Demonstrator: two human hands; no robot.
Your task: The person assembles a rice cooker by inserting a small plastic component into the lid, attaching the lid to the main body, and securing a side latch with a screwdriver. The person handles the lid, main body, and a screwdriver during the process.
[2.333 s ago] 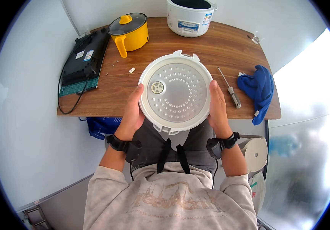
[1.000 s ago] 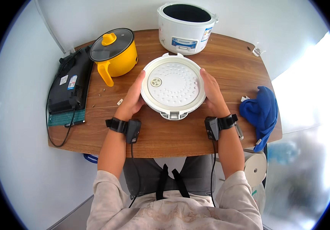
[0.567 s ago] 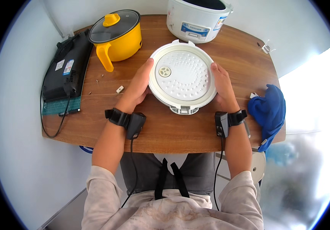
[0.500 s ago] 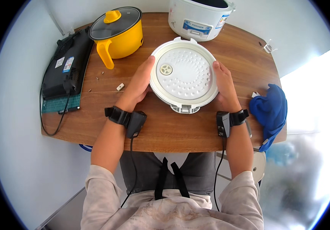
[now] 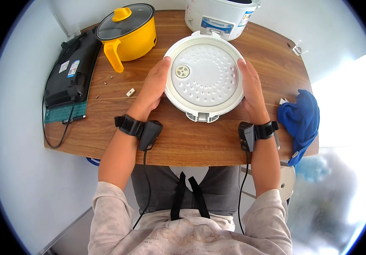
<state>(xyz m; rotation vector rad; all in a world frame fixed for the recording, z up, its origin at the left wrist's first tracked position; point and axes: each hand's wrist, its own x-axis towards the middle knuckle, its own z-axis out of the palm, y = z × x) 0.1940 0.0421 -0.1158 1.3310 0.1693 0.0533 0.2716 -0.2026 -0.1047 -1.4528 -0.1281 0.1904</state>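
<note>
Between my hands is a round white rice cooker lid (image 5: pixel 204 74), its dimpled inner side facing me. A small round vent sits at its left, and a latch or hinge piece shows on the near rim. My left hand (image 5: pixel 154 83) grips the lid's left edge, thumb along the rim. On the opposite edge my right hand (image 5: pixel 253 87) holds it the same way; most fingers of both hands are hidden beneath. Beyond the lid stands the white rice cooker body (image 5: pixel 217 19), its top uncovered and partly cut off by the frame.
A yellow electric pot (image 5: pixel 134 40) with a glass lid stands far left. Beside it a black appliance (image 5: pixel 70 72) lies on a green cutting mat (image 5: pixel 55 114). A small white block (image 5: pixel 130 92) rests on the wooden table (image 5: pixel 183 148). A blue cloth (image 5: pixel 299 121) hangs over the right edge.
The lid looks slightly larger and a little higher in the picture, with both hands still on its sides. The whole table has shifted slightly upward in view.
</note>
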